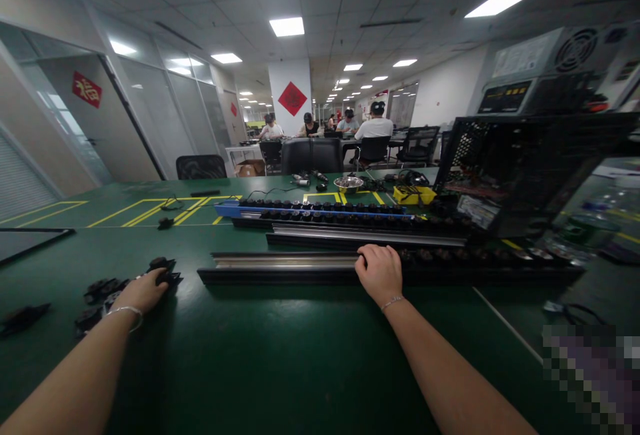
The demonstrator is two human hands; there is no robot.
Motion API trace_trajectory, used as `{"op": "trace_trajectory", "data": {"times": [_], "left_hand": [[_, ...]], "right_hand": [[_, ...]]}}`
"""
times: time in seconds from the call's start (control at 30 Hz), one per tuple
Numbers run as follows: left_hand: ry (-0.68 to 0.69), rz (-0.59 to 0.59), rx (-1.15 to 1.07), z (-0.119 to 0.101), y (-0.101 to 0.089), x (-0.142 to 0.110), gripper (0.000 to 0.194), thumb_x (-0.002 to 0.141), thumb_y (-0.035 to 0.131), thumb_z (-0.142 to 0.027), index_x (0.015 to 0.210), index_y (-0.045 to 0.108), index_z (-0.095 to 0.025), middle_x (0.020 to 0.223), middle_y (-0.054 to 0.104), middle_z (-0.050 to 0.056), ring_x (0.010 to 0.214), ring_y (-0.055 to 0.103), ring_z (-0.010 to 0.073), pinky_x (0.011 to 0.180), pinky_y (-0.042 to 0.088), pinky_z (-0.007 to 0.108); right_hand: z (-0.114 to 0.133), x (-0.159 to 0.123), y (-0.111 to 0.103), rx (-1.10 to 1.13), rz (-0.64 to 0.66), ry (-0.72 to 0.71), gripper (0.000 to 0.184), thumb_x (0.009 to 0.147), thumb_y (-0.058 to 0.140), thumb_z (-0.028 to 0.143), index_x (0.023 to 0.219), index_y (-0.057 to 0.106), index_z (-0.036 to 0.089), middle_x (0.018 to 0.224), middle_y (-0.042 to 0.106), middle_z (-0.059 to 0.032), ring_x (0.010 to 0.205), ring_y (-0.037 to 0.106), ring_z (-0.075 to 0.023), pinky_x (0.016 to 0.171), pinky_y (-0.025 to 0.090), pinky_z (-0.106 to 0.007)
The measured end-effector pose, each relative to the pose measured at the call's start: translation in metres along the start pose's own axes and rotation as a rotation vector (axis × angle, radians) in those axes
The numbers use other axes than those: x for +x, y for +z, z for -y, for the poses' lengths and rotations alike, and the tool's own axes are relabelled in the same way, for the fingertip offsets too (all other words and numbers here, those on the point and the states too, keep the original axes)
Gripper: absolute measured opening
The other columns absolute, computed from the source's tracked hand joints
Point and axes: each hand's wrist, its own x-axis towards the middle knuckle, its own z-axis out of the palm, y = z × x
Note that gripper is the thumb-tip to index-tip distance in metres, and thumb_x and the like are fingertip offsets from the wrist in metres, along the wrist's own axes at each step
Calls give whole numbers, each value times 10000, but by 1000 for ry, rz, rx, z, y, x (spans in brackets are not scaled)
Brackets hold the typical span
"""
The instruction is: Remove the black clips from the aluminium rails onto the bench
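Indoors, under ceiling lights (287, 27), a green table (280, 361) bears rails (280, 276).

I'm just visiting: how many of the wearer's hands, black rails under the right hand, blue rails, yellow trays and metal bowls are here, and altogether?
Hands (left hand, right hand): 2
Black rail under the right hand: 1
Blue rail: 1
Yellow tray: 1
Metal bowl: 1
Total: 6

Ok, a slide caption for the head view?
Left hand at black parts, right hand on a black rail, over a green table.
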Motion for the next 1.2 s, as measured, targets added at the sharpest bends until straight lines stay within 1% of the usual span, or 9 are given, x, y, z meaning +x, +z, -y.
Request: {"op": "trace_trajectory", "data": {"times": [0.13, 0.2, 0.3, 0.37, 0.5, 0.67, 0.83, 1.0, 1.2], "left_hand": [[-57, -50, 95, -31, -12, -5, 497, 717, 472, -378, 1136, 534, -118, 1218, 581, 154, 1142, 504, 333, 955, 385, 458], [-49, -142, 79, -60, -17, -11, 535, 780, 406, -379, 1203, 477, -59, 1283, 514, 196, 1213, 442, 325, 1009, 335, 458], [73, -284, -66, -110, -18, -23, 518, 821, 349, -361, 1206, 472, -37, 1311, 473, 206, 1264, 388, 291, 1067, 280, 423], [166, -343, -162, -143, -11, -33, 481, 820, 364, -362, 1186, 493, -79, 1303, 482, 178, 1266, 387, 267, 1083, 270, 411], [321, -372, -293, -199, 10, -56, 396, 825, 398, -334, 1153, 518, -149, 1287, 501, 147, 1251, 403, 264, 1073, 300, 442], [465, -365, -362, -247, 34, -86, 370, 844, 417, -326, 1170, 524, -189, 1319, 491, 147, 1295, 357, 296, 1038, 331, 491], [542, -314, -352, -265, 47, -108, 379, 869, 395, -360, 1191, 534, -215, 1332, 500, 146, 1313, 343, 305, 1049, 287, 538], [585, -288, -291, -259, 49, -117, 394, 886, 365, -387, 1209, 534, -236, 1310, 531, 120, 1310, 357, 285, 1070, 272, 516], [620, -265, -231, -258, 46, -119, 431, 898, 343, -392, 1235, 518, -189, 1315, 524, 133, 1313, 350, 287, 1076, 263, 501]], "right_hand": [[0, 0, 1, -1, 7, 7, 182, 785, 464, 196, 836, 638, 209, 900, 684, -30, 845, 563, -186, 974, 257, -377], [0, 0, 1, -5, 2, 3, 198, 785, 461, 201, 869, 640, 211, 918, 685, -36, 872, 562, -194, 982, 253, -389], [-1, 0, 2, -21, -13, -6, 238, 788, 461, 207, 951, 634, 201, 954, 680, -52, 928, 553, -210, 989, 255, -404], [-1, 0, 2, -39, -20, -11, 260, 787, 465, 210, 992, 624, 187, 982, 669, -65, 967, 540, -219, 990, 262, -408], [-2, 0, -1, -111, -39, -2, 277, 775, 482, 239, 1008, 609, 159, 1002, 632, -104, 1004, 510, -245, 979, 279, -413], [-1, 0, -5, -172, -38, -22, 269, 769, 483, 258, 981, 603, 145, 955, 598, -128, 984, 479, -265, 958, 293, -429], [0, 0, -5, -165, -25, -11, 234, 763, 488, 259, 936, 605, 155, 909, 589, -114, 952, 472, -257, 954, 295, -434], [-2, 1, -2, -134, -42, -2, 209, 758, 489, 256, 906, 610, 169, 909, 593, -104, 950, 488, -250, 975, 286, -426], [0, 0, 0, -92, -35, -8, 215, 759, 492, 257, 914, 614, 171, 915, 605, -97, 938, 508, -238, 983, 285, -419]]}}
